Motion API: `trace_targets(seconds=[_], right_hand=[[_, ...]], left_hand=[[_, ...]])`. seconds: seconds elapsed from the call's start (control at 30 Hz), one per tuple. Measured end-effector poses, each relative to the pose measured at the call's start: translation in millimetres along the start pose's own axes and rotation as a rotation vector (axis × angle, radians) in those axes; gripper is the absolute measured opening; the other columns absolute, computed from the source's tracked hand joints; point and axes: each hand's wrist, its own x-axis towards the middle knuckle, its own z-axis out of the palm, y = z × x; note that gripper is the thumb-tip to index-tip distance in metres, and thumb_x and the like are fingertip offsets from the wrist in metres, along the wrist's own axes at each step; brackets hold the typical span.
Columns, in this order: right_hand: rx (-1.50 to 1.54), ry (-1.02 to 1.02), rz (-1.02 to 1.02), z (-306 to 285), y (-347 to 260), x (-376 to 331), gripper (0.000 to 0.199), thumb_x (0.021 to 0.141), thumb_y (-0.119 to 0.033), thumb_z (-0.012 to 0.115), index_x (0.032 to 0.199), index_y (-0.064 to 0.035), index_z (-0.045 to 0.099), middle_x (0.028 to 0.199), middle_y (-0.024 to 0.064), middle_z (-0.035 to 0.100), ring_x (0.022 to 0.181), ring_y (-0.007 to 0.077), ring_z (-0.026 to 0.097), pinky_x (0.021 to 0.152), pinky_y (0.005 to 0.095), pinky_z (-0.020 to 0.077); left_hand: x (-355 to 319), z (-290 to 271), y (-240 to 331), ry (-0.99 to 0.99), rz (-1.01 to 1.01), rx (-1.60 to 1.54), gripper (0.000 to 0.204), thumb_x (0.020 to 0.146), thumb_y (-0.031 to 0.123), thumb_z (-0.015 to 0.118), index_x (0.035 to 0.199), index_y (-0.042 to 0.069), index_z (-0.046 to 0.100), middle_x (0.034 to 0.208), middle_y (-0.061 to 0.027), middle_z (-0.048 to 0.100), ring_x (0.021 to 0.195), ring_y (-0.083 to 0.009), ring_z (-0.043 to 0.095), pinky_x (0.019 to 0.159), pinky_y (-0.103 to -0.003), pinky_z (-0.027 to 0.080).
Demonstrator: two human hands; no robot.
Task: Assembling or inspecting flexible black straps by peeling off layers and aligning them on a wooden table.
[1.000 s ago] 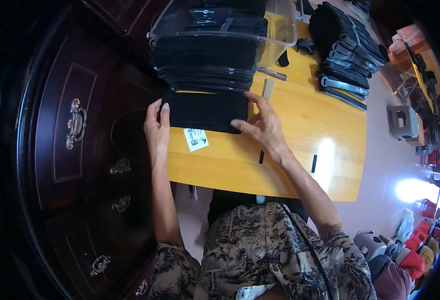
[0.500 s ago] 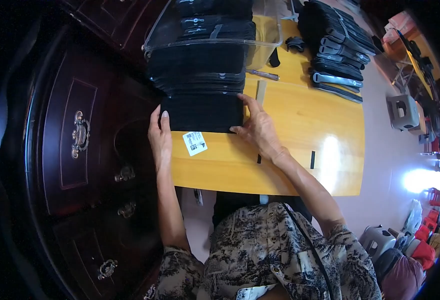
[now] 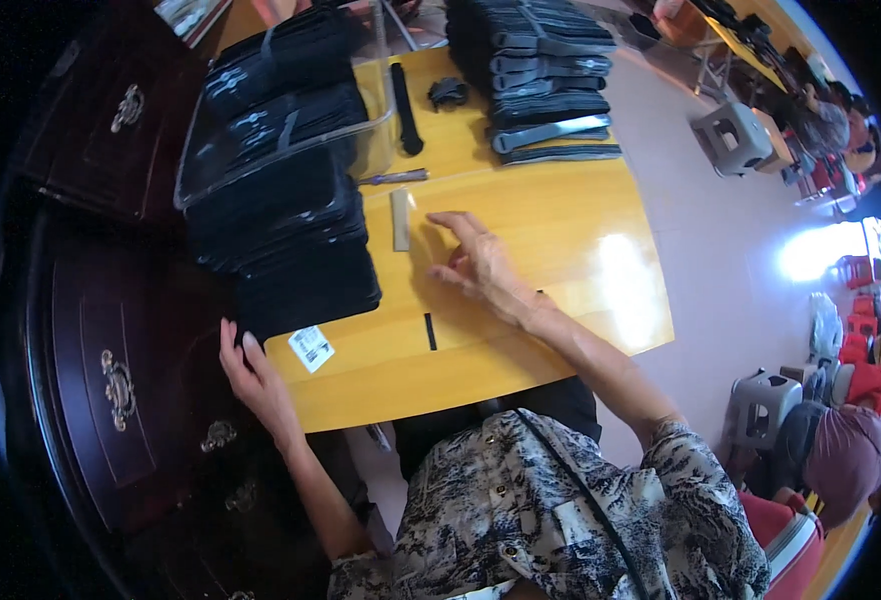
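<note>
A stack of flat black fabric-like pieces (image 3: 311,285) lies on the yellow table at the left, its front end near the table edge. My left hand (image 3: 261,385) is beside the stack's near left corner, thumb and fingers apart; whether its fingertips touch the stack I cannot tell. Over the table to the right of the stack hovers my right hand (image 3: 489,268), its thumb and fingers apart with nothing between them. A white printed label (image 3: 312,348) rests on the table just in front of the stack. A flat tan strip (image 3: 401,220) lies between the stack and my right hand.
Behind the stack stands a clear plastic bin (image 3: 376,130) holding bundled black pieces. Banded grey-and-black strap bundles (image 3: 551,90) are piled at the table's far side. A pen-like tool (image 3: 396,177) and a black clip-like item (image 3: 449,93) lie nearby. Dark drawers (image 3: 91,340) line the left.
My right hand has let go of the stack's right side and moved away from it. My left hand has shifted slightly off the near left corner. The view has turned to the right.
</note>
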Motion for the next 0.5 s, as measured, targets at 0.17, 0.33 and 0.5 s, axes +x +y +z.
trace_targets(seconds=[0.17,0.33,0.5], right_hand=[[-0.196,0.205,-0.050,-71,34,10,0.040,0.079,0.000,0.065,0.118,-0.0070,0.056,0.113,0.0122,0.057,0.078,0.0261,0.063,0.069,0.0343,0.0520],[-0.680,0.418,-0.253,-119,57,48,0.036,0.083,-0.005,0.062,0.119,-0.0082,0.057,0.120,0.0072,0.058,0.099,0.0265,0.059,0.078,0.0353,0.0515],[-0.846,0.373,-0.164,-138,80,65,0.033,0.084,-0.007,0.061,0.117,-0.0108,0.060,0.119,0.0035,0.057,0.106,0.0259,0.053,0.085,0.0347,0.0502]], left_hand=[[-59,13,21,-0.018,0.178,0.069,0.034,0.099,0.014,0.045,0.130,0.001,0.051,0.129,-0.0172,0.054,0.118,-0.0308,0.051,0.101,-0.042,0.039],[-104,49,38,-0.152,0.320,0.005,0.027,0.095,0.004,0.049,0.119,-0.005,0.056,0.117,-0.0188,0.058,0.112,-0.0354,0.053,0.096,-0.044,0.042],[-110,63,39,-0.158,0.404,0.041,0.025,0.094,0.004,0.050,0.115,-0.005,0.058,0.115,-0.0189,0.059,0.109,-0.0355,0.054,0.094,-0.045,0.042]])
